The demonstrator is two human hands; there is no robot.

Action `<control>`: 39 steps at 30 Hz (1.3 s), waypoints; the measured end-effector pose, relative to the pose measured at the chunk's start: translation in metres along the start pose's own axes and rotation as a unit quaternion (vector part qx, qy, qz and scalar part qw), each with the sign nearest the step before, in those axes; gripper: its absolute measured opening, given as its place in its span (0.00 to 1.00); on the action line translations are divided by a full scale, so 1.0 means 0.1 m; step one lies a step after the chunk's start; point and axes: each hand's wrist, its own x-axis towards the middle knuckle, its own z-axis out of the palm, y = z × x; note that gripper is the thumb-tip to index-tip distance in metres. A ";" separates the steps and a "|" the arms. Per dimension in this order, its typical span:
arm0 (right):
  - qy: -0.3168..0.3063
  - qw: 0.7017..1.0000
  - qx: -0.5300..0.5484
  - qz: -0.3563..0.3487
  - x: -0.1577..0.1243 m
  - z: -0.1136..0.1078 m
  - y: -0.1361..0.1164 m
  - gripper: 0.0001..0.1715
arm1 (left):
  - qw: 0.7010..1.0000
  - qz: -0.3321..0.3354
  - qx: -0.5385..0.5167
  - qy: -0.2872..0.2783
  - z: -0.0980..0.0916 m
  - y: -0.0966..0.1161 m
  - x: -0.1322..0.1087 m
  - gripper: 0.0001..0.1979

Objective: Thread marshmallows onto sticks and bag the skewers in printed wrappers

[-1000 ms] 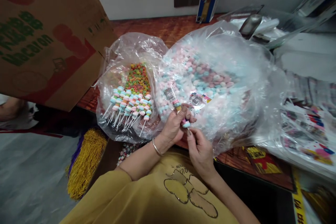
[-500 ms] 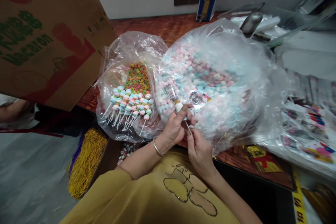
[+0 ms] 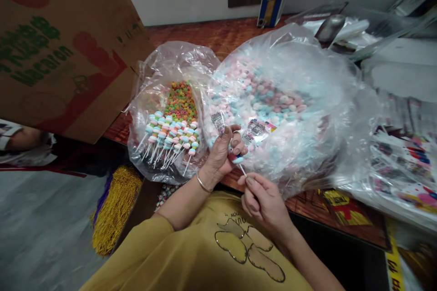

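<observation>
My left hand (image 3: 222, 150) is wrapped round a small printed wrapper (image 3: 218, 121) with a candy stick inside; blue and white candy shows below its fingers. From there a thin white stick (image 3: 242, 169) points down to my right hand (image 3: 261, 198), whose thumb and forefinger pinch its end. Left of my hands, candy skewers (image 3: 172, 134) in pink, blue and white lie in a row, beside small coloured rings (image 3: 180, 102) on a clear plastic bag (image 3: 177, 52). Behind my hands a large clear bag (image 3: 327, 82) holds pastel candies (image 3: 266, 95), with a printed wrapper (image 3: 258, 130) on top.
A big cardboard box (image 3: 68, 50) stands at the left. Printed wrappers (image 3: 406, 163) are piled at the right. A blue device (image 3: 273, 2) and a metal scoop (image 3: 329, 28) sit at the back of the wooden table (image 3: 205, 32). A person's arm (image 3: 25, 138) shows far left.
My right hand has moved slightly down and right, and more of the stick and a blue candy show between my hands. The left fingers have shifted up the wrapper.
</observation>
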 end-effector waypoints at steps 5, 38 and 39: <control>-0.029 0.984 0.162 0.062 0.04 0.05 -0.03 0.15 | 1.000 -0.006 0.010 0.005 0.09 -0.10 -0.05 0.21; 0.051 0.998 0.027 0.036 0.20 0.11 -0.10 0.26 | 0.996 0.026 0.057 0.058 0.16 -0.07 -0.05 0.25; 0.063 0.998 0.000 0.023 0.21 0.11 -0.08 0.27 | 0.995 0.037 0.064 0.060 0.16 -0.08 -0.06 0.25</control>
